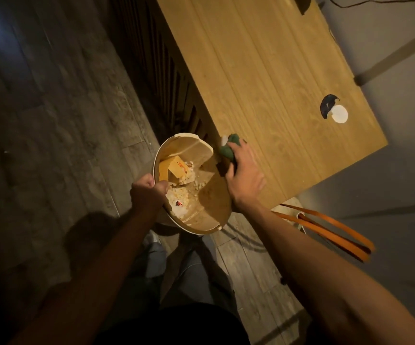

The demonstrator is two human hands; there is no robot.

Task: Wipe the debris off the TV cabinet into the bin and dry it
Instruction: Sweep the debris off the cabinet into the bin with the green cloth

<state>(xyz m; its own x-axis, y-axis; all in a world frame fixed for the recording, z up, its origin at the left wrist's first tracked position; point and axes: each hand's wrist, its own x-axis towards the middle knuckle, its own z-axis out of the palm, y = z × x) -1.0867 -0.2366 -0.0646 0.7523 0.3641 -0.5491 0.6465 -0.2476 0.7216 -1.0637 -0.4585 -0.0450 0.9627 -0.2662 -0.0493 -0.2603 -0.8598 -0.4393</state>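
A cream round bin [207, 221] is held up against the front edge of the wooden TV cabinet [263, 70]. My left hand [149, 191] grips the bin's near-left rim. Inside the bin lie a yellow carton [174, 168] and pale crumbs [181, 195]. My right hand [245, 175] presses a green cloth [231, 146] on the cabinet top right at the edge above the bin, with a small white scrap beside the cloth.
A dark object with a white disc [339, 114] lies on the cabinet's right part. A bag with orange straps [325, 227] sits on the floor by the cabinet's near corner. Grey plank floor [52, 120] spreads to the left. A cable runs at the top right.
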